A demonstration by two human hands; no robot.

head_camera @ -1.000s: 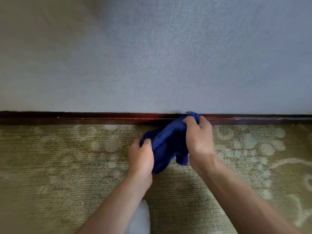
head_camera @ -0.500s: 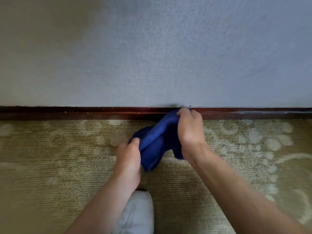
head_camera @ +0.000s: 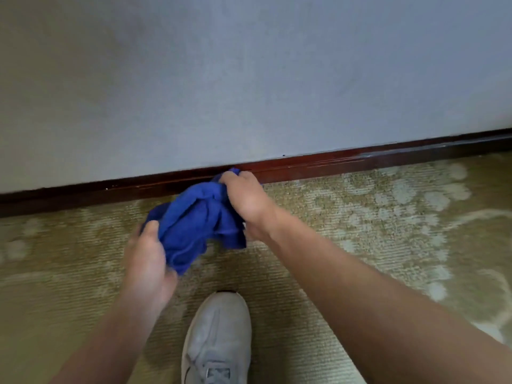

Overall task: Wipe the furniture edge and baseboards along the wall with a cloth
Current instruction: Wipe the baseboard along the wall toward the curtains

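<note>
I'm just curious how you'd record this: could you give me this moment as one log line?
step: wiping baseboard | right hand: presses blue cloth against it | left hand: grips cloth's loose end | floor: carpet

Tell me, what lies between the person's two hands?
In the head view, the bunched blue cloth spans the gap; the left hand and right hand each grip an end.

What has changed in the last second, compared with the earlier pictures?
The view tilted, so the baseboard now slants, and more of the grey shoe shows. The left hand drew back a little from the wall. Nothing was taken or let go: both hands hold the blue cloth, and the right hand presses it on the baseboard as before.
</note>
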